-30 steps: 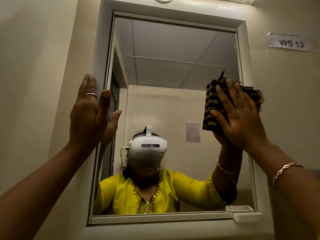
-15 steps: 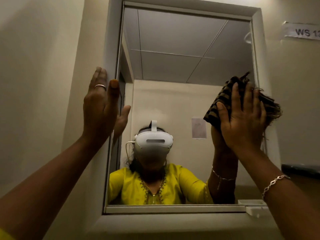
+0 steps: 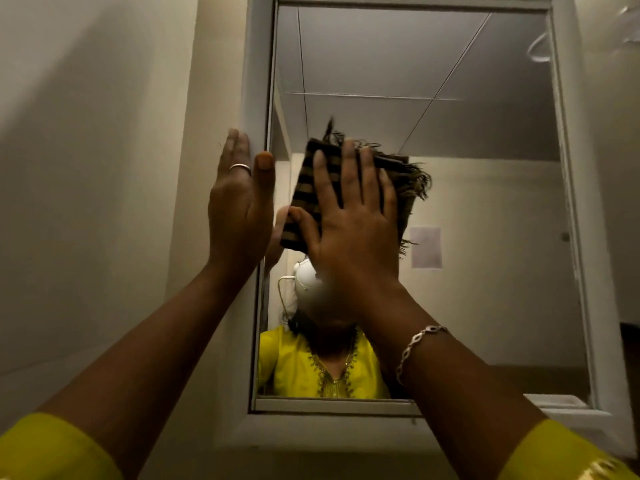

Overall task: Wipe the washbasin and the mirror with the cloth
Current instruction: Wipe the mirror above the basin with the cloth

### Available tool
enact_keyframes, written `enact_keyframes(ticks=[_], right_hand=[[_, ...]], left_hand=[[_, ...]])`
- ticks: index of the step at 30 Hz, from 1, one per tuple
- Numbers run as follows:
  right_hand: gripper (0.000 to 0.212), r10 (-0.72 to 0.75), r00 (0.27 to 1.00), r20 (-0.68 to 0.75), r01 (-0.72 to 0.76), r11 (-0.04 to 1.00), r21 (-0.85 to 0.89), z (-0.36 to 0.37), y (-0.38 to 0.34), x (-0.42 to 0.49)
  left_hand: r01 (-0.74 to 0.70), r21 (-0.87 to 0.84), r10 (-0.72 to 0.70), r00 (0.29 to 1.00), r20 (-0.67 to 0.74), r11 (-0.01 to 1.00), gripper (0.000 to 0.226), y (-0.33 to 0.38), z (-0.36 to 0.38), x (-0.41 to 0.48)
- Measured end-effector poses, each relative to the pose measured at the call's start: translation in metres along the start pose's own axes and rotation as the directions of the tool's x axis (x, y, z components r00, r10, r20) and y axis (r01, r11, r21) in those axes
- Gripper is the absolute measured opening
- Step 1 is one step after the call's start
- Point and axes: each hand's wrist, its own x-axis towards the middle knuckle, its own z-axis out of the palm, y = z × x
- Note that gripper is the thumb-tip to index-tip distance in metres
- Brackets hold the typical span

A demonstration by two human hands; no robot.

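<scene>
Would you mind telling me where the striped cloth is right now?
In the head view, the striped cloth is pressed flat against the mirror under the right hand, near the left frame beside the left hand.

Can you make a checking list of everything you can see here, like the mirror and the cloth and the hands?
Surface: mirror in a pale frame, glass shows ceiling panels and the person reflected.
Job's things: striped cloth with a frayed fringe, pressed flat on the glass; washbasin not in view.
Clutter: small white ledge at the frame's lower right corner.
Hands: right hand spread open over the cloth; left hand flat against the frame's left edge, wearing a ring.
Cables: thin white cable seen in the reflection.
Surroundings: plain cream wall; paper sheet reflected in the glass.
</scene>
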Motion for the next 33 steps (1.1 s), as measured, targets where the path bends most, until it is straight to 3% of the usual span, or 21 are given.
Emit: enact_keyframes(ticks=[3,15,19,24,28,33], right_hand=[[0.062,-0.059,0.998,0.009,0.059,0.998,0.007,0.005,-0.016,0.004],[0.061,-0.311,0.948,0.064,0.308,0.95,0.053,0.004,-0.001,0.005],[0.062,-0.304,0.949,0.087,0.298,0.952,0.067,-0.002,0.013,0.001],[0.062,-0.274,0.956,0.106,0.273,0.962,0.022,-0.013,0.044,-0.005],[0.062,-0.231,0.966,0.115,0.235,0.972,-0.017,-0.025,0.08,-0.013],[0.062,-0.157,0.974,0.162,0.171,0.983,-0.072,-0.044,0.129,-0.026]], left_hand=[[0.083,-0.026,-0.083,0.997,-0.005,0.996,0.114,0.003,-0.002,0.001],[0.055,0.123,-0.059,0.998,0.022,0.991,0.106,0.002,-0.001,-0.001],[0.049,0.181,-0.053,0.998,0.017,0.982,0.106,0.004,0.0,-0.001],[0.04,0.241,-0.052,0.998,0.043,0.97,0.122,0.016,-0.001,-0.005],[0.034,0.311,-0.049,0.998,0.041,0.95,0.113,0.016,0.001,-0.004],[0.022,0.344,-0.047,0.997,0.067,0.939,0.126,0.023,0.0,-0.007]])
